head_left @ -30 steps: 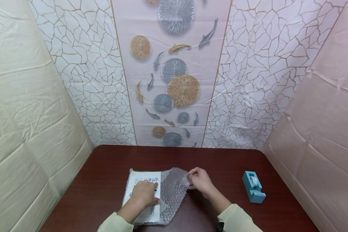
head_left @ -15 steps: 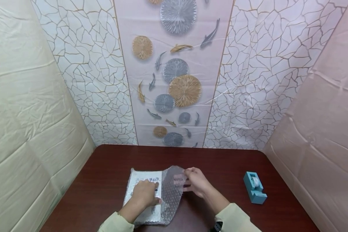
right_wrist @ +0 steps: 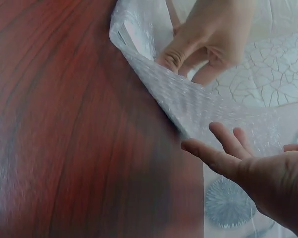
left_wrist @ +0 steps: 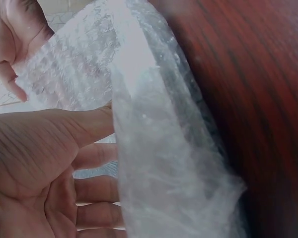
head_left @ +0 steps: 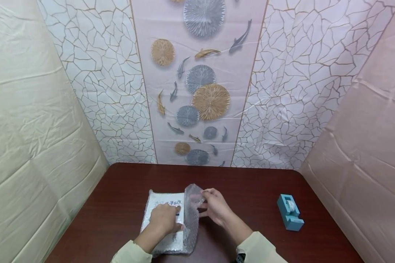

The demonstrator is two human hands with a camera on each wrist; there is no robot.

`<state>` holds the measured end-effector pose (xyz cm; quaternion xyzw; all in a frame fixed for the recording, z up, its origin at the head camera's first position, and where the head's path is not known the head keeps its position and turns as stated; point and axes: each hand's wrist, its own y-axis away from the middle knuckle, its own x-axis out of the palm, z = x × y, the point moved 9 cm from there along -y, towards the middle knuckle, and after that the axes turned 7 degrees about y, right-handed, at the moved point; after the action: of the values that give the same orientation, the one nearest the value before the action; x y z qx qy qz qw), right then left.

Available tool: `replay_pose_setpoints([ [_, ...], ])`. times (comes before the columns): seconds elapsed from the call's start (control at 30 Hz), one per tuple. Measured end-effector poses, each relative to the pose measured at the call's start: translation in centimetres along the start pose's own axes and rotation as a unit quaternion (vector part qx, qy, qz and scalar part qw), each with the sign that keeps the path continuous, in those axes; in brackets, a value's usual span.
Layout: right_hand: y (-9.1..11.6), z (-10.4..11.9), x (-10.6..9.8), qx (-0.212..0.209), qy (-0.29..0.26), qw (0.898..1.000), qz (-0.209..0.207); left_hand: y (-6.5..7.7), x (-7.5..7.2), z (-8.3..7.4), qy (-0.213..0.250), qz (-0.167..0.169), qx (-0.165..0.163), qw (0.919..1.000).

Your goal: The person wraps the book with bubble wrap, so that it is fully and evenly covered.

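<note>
A flat white book [head_left: 175, 241] with dark blue writing lies on sheet bubble wrap [head_left: 190, 230], left of the table's middle. My left hand [head_left: 162, 220] rests on the book with its fingers spread, pressing it down. My right hand [head_left: 218, 210] pinches the wrap's far right corner between thumb and fingers, the other fingers fairly straight beneath. That flap is raised and slants over toward the book in the right wrist view, where the bubble wrap [right_wrist: 161, 87] stands between both hands. In the left wrist view the wrap [left_wrist: 154, 148] covers the near edge and hides the left fingertips.
A blue tape dispenser [head_left: 290, 212] with a roll of clear tape stands on the right side of the dark red wooden table [head_left: 250, 186]. A patterned cloth [head_left: 197, 109] hangs behind the table, with pale cloth walls at both sides. A dark watch [head_left: 240, 258] shows at the right wrist.
My right hand has moved left, carrying the bubble wrap's right flap up and over toward the book. The left hand stays in place on the book.
</note>
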<state>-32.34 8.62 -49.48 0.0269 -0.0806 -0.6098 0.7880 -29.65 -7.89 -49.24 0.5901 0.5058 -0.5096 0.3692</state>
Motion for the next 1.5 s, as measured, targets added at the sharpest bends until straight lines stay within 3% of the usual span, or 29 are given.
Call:
replay_pose_setpoints([
  [0.5, -0.1, -1.4, 3.0, -0.027, -0.057, 0.998, -0.003, -0.2, 0.5, 0.4, -0.008, -0.001, 0.009, 0.9999],
  [0.97, 0.0, -2.3, 4.1, -0.029, -0.083, 0.996, -0.014, -0.1, -0.3, 0.7, 0.01, -0.008, 0.012, 0.9998],
  [1.3, -0.1, -3.2, 5.2, -0.026, -0.077, 0.997, -0.005, -0.2, -0.5, 1.3, 0.075, 0.068, 0.02, 0.9947],
  [1.5, -0.2, -3.5, 5.5, -0.02, -0.066, 0.998, 0.005, -0.3, -0.1, 1.7, 0.152, 0.112, -0.006, 0.982],
])
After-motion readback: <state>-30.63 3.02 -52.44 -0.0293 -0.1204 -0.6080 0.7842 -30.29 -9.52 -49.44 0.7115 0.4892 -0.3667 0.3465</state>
